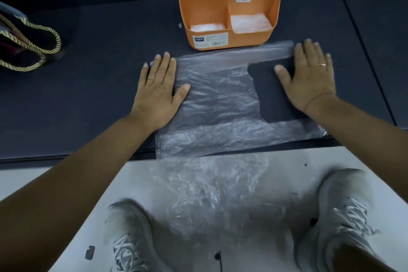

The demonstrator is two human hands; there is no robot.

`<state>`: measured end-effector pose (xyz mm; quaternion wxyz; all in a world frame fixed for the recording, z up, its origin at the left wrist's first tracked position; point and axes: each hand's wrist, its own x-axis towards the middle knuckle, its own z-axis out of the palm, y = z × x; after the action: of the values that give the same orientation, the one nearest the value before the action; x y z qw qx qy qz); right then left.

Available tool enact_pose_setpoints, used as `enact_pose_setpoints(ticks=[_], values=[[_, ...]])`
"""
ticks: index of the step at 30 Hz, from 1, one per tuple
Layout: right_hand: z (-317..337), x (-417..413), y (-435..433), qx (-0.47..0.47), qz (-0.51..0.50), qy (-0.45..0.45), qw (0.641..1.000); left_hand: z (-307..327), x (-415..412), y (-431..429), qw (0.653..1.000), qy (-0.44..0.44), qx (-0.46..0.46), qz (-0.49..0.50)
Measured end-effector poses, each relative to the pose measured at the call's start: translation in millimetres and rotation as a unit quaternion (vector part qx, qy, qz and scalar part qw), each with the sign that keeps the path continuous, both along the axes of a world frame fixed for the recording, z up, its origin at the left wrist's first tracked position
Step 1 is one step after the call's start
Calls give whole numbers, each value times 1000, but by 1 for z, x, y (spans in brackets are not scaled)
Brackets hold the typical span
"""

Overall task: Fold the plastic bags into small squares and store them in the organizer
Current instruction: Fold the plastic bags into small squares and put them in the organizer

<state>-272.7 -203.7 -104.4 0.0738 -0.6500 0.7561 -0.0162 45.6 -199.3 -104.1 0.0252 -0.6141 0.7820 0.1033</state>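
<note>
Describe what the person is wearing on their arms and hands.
The left hand wears a thin gold band on one finger. The right hand wears a similar gold ring, and a thin red thread circles its wrist. No sleeves, gloves or watch show.

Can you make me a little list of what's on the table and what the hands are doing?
bag: clear plastic bag, spread flat on the dark table
hands: left hand flat on the bag's closed end; right hand flat at the handle end
organizer: orange organizer behind the bag, with folded bags in its compartments
far left: rope-handled bag
</note>
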Motion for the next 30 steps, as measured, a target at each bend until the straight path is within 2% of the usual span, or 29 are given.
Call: enact_pose_setpoints(ticks=[2,5,7,8,11,14,18,21,24,27,30], values=[[9,9,13,-35,36,-25,998,8,-5,18,998,31,-46,-43],[9,50,57,-64,216,-93,970,6,-19,68,986,65,-70,-133],[-6,67,84,-51,319,-64,944,-3,-21,100,981,32,-62,-181],[-11,67,90,-41,339,-40,939,-8,-17,110,980,6,-54,-191],[-12,53,91,-24,323,-32,946,-13,3,119,981,-30,-52,-186],[-8,46,97,-7,347,-28,938,-15,24,122,976,-19,-89,-200],[-13,62,113,-33,405,-8,914,-18,37,128,962,36,-176,-206],[-9,78,116,-84,400,-31,912,-11,35,134,956,93,-190,-202],[-4,91,115,-124,435,-52,890,4,24,136,948,164,-197,-189],[0,94,106,-160,427,-119,882,19,17,134,949,232,-160,-145],[17,71,95,-118,358,-166,911,37,24,129,950,308,-53,-18]])
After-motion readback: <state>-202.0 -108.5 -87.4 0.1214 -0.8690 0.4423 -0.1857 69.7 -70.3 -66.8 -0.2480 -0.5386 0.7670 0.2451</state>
